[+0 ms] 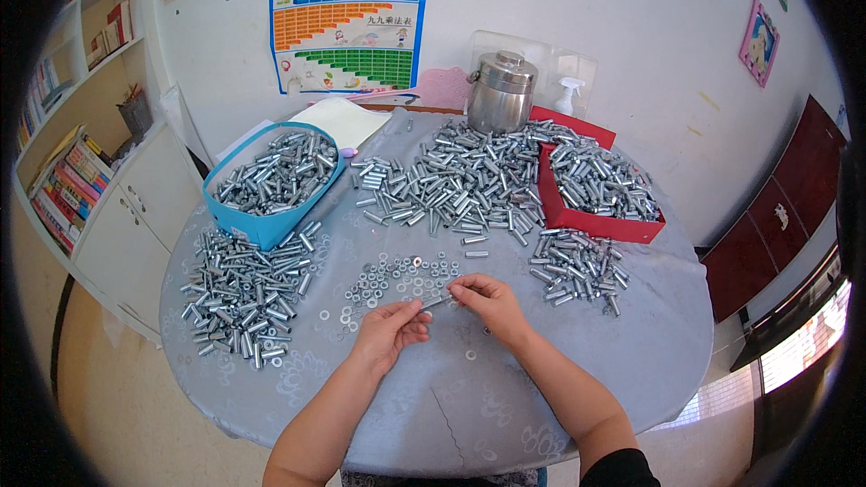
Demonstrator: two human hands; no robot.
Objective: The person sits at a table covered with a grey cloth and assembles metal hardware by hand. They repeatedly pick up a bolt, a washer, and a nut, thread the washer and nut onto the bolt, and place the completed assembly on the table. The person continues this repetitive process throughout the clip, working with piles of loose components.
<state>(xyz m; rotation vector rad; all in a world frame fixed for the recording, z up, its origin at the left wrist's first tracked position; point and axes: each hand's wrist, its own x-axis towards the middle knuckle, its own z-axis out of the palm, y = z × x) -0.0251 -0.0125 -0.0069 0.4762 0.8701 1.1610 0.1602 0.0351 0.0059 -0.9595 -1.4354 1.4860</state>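
Note:
Between my two hands, above the near middle of the table, is a silvery metal expansion bolt (434, 301), lying almost level. My left hand (388, 334) pinches its left end between thumb and fingers. At the other end, my right hand (490, 304) has its fingertips closed on the bolt; whether a nut or washer is also in them is hidden. Loose nuts (365, 287) and flat washers (346, 313) lie scattered just beyond my hands. A single washer (471, 355) rests below my right hand.
Metal sleeves (469, 171) are heaped mid-table. A blue box (271, 233) full of bolts stands left, with another bolt pile (239, 289) before it. At right, a red box (600, 224) holds more, with a smaller heap (577, 266) in front. A steel canister (502, 95) stands behind.

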